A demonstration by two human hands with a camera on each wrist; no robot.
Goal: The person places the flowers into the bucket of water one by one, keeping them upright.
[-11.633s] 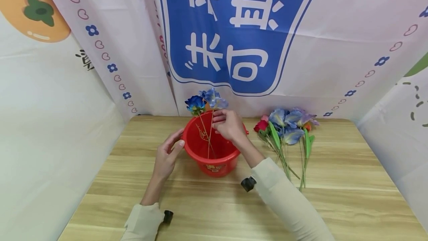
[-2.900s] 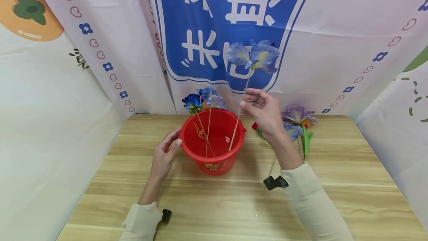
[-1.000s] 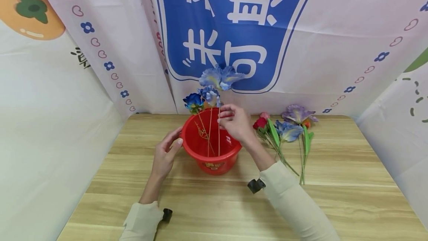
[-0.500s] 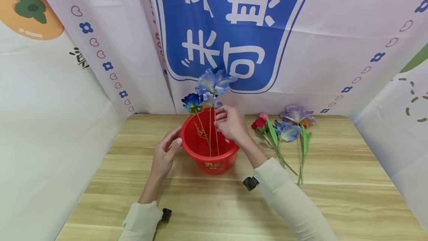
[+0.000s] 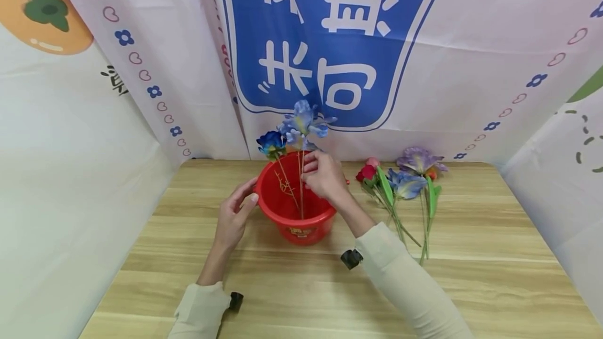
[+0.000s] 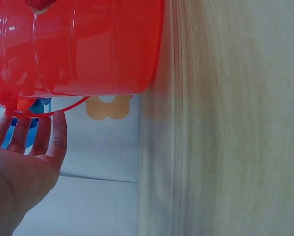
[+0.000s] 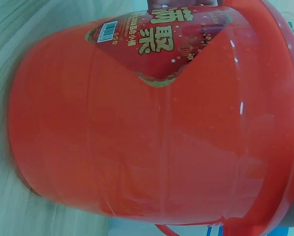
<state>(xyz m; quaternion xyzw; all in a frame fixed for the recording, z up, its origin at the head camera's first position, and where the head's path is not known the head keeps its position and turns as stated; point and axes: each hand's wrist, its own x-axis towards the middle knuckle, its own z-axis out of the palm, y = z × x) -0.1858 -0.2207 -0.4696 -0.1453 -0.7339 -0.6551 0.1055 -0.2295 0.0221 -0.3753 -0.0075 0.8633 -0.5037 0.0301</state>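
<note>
A red bucket (image 5: 322, 228) stands upright on the table. My left hand (image 5: 233, 218) holds its left side, with thumb by the rim and fingertips at the thin red handle (image 6: 75, 104) in the left wrist view. Over the bucket's mouth, my right hand (image 5: 325, 177) pinches the thin stem of a pale blue artificial iris (image 5: 303, 118), whose lower stem is inside. A dark blue artificial rose (image 5: 271, 142) and another pale blue flower (image 5: 293, 139) lean in the bucket beside it. The right wrist view shows the bucket's wall and gold-lettered label (image 7: 161, 42), not the right hand's fingertips.
More artificial flowers lie on the wooden table (image 5: 292, 286) to the right: a red rose (image 5: 366, 173), a blue iris (image 5: 406, 184), a purple iris (image 5: 418, 160) and green leaves (image 5: 431, 198). A printed cloth (image 5: 447, 82) hangs behind.
Since the 2.9-second frame, my right hand has brought the iris left and lower into the bucket, against the other pale blue flower. My left hand has stayed at the bucket's side.
</note>
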